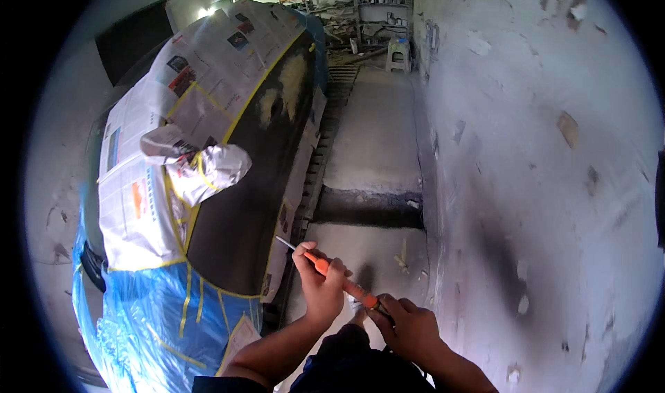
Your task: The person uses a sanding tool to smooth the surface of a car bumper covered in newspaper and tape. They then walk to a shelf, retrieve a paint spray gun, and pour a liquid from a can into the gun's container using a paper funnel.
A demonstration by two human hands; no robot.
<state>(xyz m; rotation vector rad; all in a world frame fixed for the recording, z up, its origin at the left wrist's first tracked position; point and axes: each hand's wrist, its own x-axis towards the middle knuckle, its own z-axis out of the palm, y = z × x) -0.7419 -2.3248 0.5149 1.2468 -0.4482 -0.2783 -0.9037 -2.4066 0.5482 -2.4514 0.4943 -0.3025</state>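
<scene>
left hand (324, 289) closed round front of orange tool (359, 293), right hand (413, 329) clamped on its rear; spread grip likely steadies the thin shaft (285, 243) pointing ahead-left. dark panel (239, 213) sits left of both hands.

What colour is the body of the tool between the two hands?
The tool has an orange body; the head view shows it.

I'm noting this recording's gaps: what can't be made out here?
Near end of the orange tool: head view, covered by the right hand.
Upper part of the right arm: head view, cut off by the lower edge.
Details beneath the blue sheeting: head view, obscured by its folds.
Small items on the back shelves: head view, too small and dim.
</scene>
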